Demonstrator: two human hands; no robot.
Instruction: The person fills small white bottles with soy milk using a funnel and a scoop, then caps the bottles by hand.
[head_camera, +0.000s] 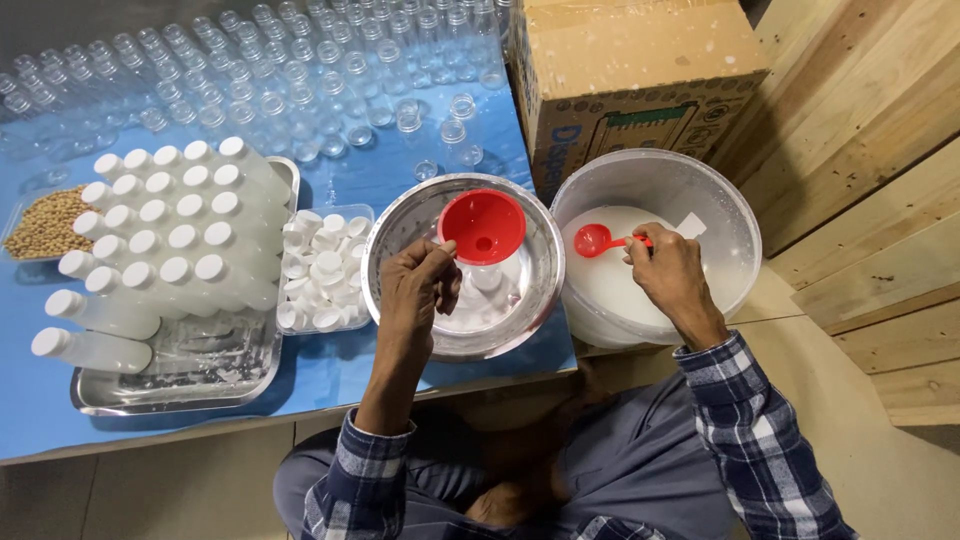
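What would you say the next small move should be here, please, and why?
Probably carry the red scoop from the white tub to the red funnel and tip it in. The right hand holds the scoop over the white powder, while the left hand steadies the funnel, which appears to sit on a bottle in the steel bowl. Whether the scoop is loaded is unclear.

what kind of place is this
Probably a small hand-filling workshop: rows of empty clear bottles, filled capped bottles on a steel tray, and a red funnel beside a tub of white powder.
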